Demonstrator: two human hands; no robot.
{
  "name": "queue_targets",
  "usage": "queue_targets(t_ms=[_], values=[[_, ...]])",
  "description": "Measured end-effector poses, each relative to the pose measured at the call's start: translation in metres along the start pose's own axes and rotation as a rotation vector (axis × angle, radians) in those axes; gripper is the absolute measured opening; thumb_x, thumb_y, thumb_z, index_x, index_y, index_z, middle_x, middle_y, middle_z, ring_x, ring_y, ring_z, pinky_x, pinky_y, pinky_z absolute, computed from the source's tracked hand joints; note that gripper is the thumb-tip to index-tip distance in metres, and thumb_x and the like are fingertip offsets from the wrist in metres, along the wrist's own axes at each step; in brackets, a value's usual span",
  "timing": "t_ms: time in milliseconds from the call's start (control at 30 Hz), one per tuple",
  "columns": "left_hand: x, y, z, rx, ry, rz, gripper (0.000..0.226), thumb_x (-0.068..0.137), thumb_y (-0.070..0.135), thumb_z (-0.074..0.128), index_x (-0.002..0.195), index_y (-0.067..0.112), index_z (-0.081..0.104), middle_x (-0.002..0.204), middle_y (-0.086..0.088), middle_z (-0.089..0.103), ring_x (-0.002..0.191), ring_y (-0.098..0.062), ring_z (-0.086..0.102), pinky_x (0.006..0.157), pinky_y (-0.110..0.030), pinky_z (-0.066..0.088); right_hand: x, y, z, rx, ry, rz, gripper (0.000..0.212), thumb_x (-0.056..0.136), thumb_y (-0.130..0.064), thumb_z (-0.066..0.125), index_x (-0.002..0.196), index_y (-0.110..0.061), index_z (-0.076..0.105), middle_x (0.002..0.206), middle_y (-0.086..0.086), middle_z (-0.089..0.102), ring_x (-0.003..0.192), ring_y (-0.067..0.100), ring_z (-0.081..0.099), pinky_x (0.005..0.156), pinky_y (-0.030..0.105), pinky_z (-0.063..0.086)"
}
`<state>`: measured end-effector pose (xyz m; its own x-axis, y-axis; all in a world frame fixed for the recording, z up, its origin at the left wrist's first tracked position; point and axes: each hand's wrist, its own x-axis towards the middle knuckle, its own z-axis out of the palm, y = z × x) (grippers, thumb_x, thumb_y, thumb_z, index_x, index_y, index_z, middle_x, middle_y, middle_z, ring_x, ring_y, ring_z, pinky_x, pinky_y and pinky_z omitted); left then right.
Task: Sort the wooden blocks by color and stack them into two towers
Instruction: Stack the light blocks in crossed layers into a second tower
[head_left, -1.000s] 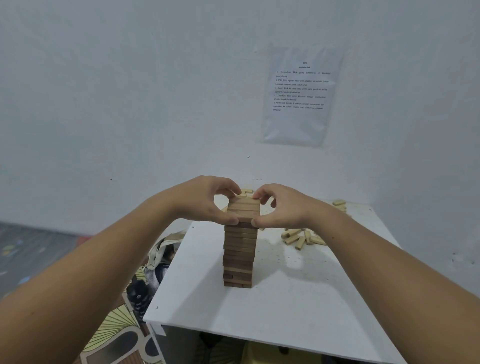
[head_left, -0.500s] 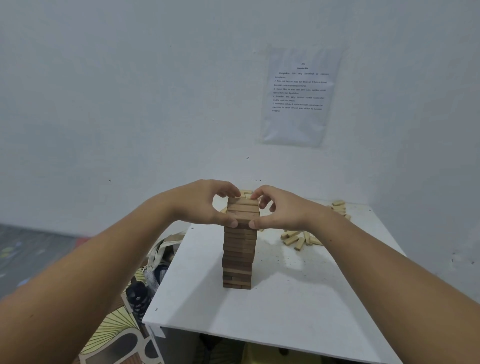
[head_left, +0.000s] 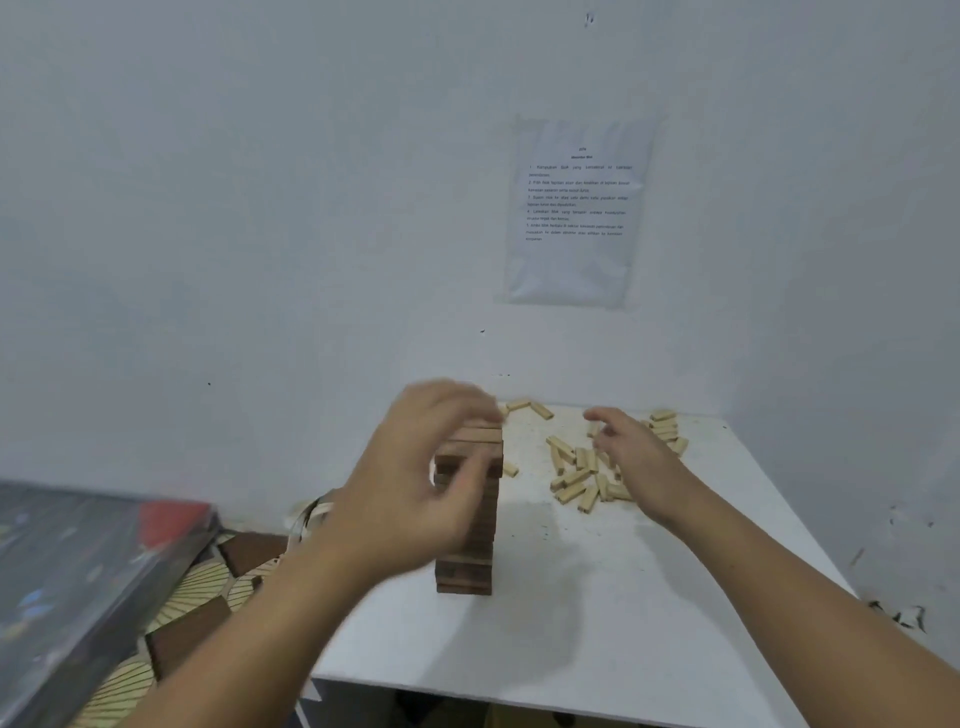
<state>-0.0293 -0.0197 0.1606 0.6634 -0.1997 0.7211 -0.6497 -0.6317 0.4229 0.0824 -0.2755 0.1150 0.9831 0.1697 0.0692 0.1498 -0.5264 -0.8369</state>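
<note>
A tall tower of dark brown blocks (head_left: 467, 561) stands near the left side of the white table (head_left: 649, 613). My left hand (head_left: 415, 478), blurred, hovers in front of the tower's upper part with loosely curled fingers and holds nothing; it hides the tower's upper left. Several loose light blocks (head_left: 574, 475) lie scattered to the right of the tower. My right hand (head_left: 628, 452) reaches over that scatter with relaxed fingers and nothing in it.
A small pile of light blocks (head_left: 665, 428) sits at the table's back right, and two more lie at the back (head_left: 530, 408). A printed sheet (head_left: 576, 213) hangs on the wall. A patterned mat (head_left: 182, 597) and a grey board (head_left: 78, 571) lie left of the table.
Both hands have let go of the tower's top. My right hand moved right over the loose light blocks; my left hand drew back slightly. The view swung left and down.
</note>
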Motion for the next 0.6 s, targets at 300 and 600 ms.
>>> queue_targets(t_ms=[300,600], values=[[-0.048,0.030,0.148,-0.054,-0.515,-0.259,0.037,0.099,0.023,0.051,0.134,0.032,0.059,0.133,0.019,0.056,0.128,0.000,0.046,0.111,-0.027,0.040,-0.041,0.122,-0.027,-0.244,0.082,0.216,0.052,0.082,-0.003,0.059,0.130,-0.024,0.059,0.108,-0.008,0.056,0.093,0.011,0.056,0.075,0.022,0.044],[0.007,-0.041,0.253,0.307,-0.612,-0.500,0.063,0.089,0.011,0.053,0.151,0.018,0.042,0.150,-0.001,0.043,0.138,-0.025,0.035,0.108,-0.039,0.043,0.002,0.163,-0.003,-0.738,0.169,0.100,0.050,0.090,-0.029,0.056,0.140,-0.032,0.048,0.137,-0.010,0.042,0.124,0.021,0.035,0.096,0.039,0.030]])
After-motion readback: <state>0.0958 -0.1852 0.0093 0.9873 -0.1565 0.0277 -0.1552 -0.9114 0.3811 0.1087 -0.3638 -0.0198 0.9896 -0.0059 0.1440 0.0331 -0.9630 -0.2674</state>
